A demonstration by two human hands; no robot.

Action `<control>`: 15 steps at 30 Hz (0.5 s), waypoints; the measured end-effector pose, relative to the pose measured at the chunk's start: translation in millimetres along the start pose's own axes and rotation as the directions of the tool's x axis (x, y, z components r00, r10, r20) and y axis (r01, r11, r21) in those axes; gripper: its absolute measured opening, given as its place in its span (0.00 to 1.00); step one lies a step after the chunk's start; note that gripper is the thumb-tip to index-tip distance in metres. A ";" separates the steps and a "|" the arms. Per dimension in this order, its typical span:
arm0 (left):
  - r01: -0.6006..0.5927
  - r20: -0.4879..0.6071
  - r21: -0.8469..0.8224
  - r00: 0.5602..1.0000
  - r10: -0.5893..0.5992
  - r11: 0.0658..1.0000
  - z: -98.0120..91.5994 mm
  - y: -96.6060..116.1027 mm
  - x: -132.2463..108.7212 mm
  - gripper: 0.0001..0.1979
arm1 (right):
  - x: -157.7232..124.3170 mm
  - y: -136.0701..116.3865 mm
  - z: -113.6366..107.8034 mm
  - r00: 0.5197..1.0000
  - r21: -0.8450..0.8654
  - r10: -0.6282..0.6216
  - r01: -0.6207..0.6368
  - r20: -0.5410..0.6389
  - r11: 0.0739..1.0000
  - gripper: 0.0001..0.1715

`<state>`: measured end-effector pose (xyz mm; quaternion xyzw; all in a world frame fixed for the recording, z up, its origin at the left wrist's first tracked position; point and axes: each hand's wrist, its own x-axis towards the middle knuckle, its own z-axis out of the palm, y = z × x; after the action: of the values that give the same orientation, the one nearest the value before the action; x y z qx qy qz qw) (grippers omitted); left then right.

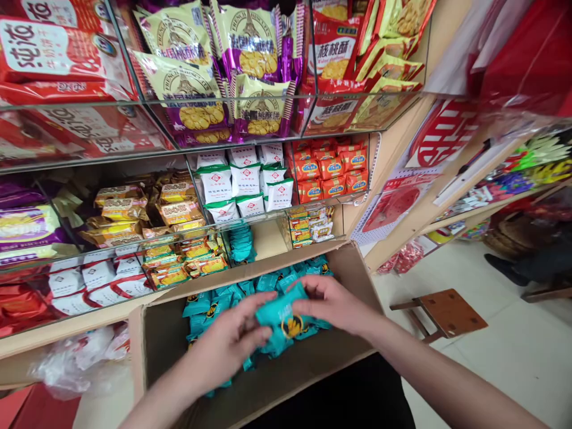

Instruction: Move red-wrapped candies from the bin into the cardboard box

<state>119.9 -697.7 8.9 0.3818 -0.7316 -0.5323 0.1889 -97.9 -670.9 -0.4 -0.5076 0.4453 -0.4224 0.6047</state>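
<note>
Over an open cardboard box (353,268), a teal snack packet (282,313) is held between both hands. My left hand (236,330) has its thumb and fingers closed at the packet's left end. My right hand (328,301) pinches its upper right side. Many similar teal packets (201,307) lie loose in the box beneath. Just beyond the box, a stack of teal packets (241,241) stands in a compartment of the lowest shelf. The bare shelf surface (268,238) shows to the right of that stack.
Shelves with clear dividers hold purple biscuit packs (254,44), white packets (248,182), red packets (330,168) and yellow ones. A small wooden stool (451,313) stands on the tiled floor at right. Another person's dark shoe (504,268) shows at the right edge. Plastic bags (84,351) hang lower left.
</note>
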 end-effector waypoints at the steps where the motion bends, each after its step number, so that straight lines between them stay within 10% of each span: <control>1: -0.024 -0.050 0.124 0.998 0.031 0.992 -16.4 -1.4 5.2 0.22 | 11.2 -7.3 -4.1 0.997 0.013 -0.002 0.003 -0.073 1.000 0.10; 4: 0.192 -0.299 0.607 0.954 -0.003 0.771 -68.4 -15.1 23.2 0.21 | 54.7 -20.9 -15.9 0.960 0.053 0.070 -0.057 -0.271 0.997 0.10; 7: 0.363 -0.398 0.659 0.912 -0.104 0.659 -103.2 -37.0 36.7 0.24 | 105.0 -16.6 -23.7 0.921 0.056 0.207 -0.200 -0.329 0.978 0.11; 15: 0.486 -0.452 0.681 0.868 -0.207 0.548 -102.5 -57.4 38.0 0.22 | 218.1 23.2 -27.0 0.821 -0.295 0.157 -0.366 -0.550 0.882 0.12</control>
<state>186.2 -799.7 -11.9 0.6441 -0.7552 -0.1213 0.0105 -68.9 -884.3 -49.7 -0.4193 0.7304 -0.3557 0.4052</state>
